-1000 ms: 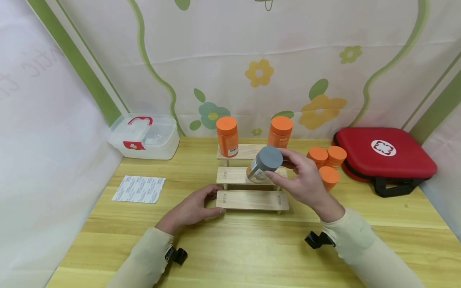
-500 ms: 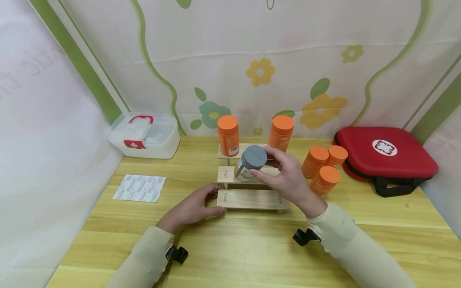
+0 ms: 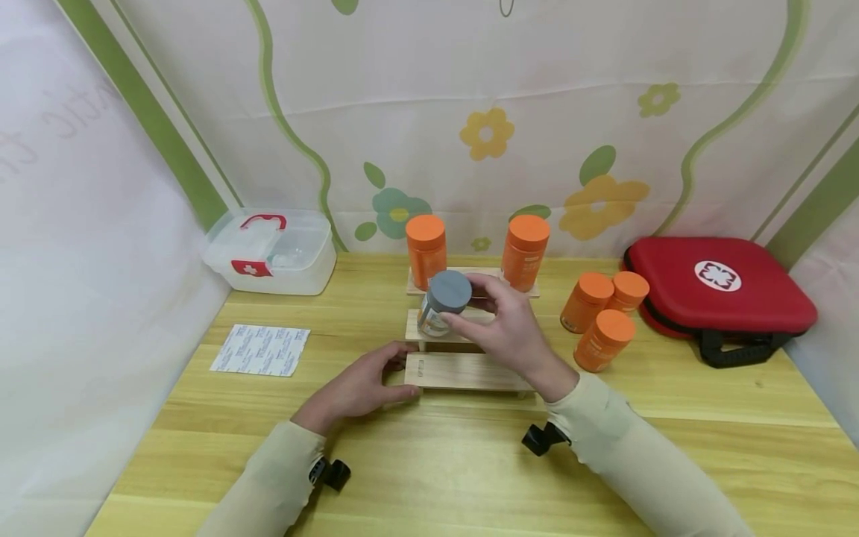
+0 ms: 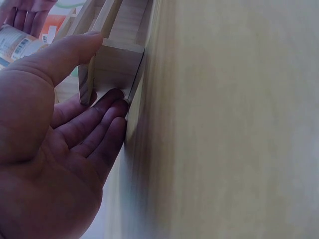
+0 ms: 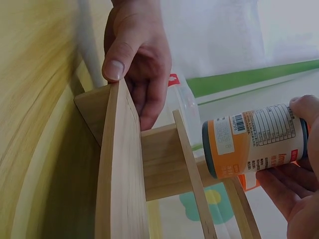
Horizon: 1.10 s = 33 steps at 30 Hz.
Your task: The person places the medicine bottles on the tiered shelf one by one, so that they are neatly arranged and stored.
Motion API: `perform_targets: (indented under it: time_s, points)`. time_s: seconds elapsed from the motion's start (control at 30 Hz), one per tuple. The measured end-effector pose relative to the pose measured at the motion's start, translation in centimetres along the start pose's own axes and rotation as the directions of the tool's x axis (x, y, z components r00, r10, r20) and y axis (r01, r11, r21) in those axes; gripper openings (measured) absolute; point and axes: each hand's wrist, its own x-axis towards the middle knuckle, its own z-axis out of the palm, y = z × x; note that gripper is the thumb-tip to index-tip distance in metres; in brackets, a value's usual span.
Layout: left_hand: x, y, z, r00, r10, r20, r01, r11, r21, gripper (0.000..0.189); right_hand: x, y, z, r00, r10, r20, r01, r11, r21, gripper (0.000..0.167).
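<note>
A three-step wooden stand (image 3: 470,371) stands mid-table. My left hand (image 3: 359,385) grips the left end of its lowest step; in the left wrist view the thumb (image 4: 75,52) lies along the step's edge, with the fingers below it. My right hand (image 3: 506,324) holds a grey-lidded pill bottle (image 3: 439,304) between thumb and fingers over the left end of the middle step. In the right wrist view the bottle (image 5: 254,142) has an orange and white label; its base is close to the step, and I cannot tell whether they touch. Two orange bottles (image 3: 426,253) (image 3: 525,253) stand on the top step.
Several orange bottles (image 3: 597,347) cluster right of the stand. Beyond them lies a red first-aid case (image 3: 718,287) with a black handle. A clear first-aid box (image 3: 275,253) sits at the back left, and a white blister pack (image 3: 260,350) lies before it.
My right hand has moved left and slightly down with the grey-lidded bottle, from the right part of the middle step to its left end. The left hand has stayed on the stand.
</note>
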Motion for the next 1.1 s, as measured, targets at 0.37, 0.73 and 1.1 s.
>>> perform_targets:
  time_s: [0.37,0.73,1.1]
  points:
    - [0.0,0.1,0.0,1.0,-0.005,-0.001,0.005,1.0,-0.009,0.067,0.8,0.1,1.4,0.998,0.063,0.01,-0.062,0.998,-0.032,0.059]
    - [0.0,0.0,0.0,1.0,0.0,-0.009,0.0,1.0,0.001,0.069,1.8,-0.4,2.4,1.0,0.007,-0.009,-0.009,0.982,-0.187,0.055]
    - [0.0,-0.1,0.0,1.0,0.026,-0.001,-0.026,1.0,-0.005,0.069,1.5,-0.4,2.7,0.999,-0.02,-0.025,0.011,0.95,-0.311,0.062]
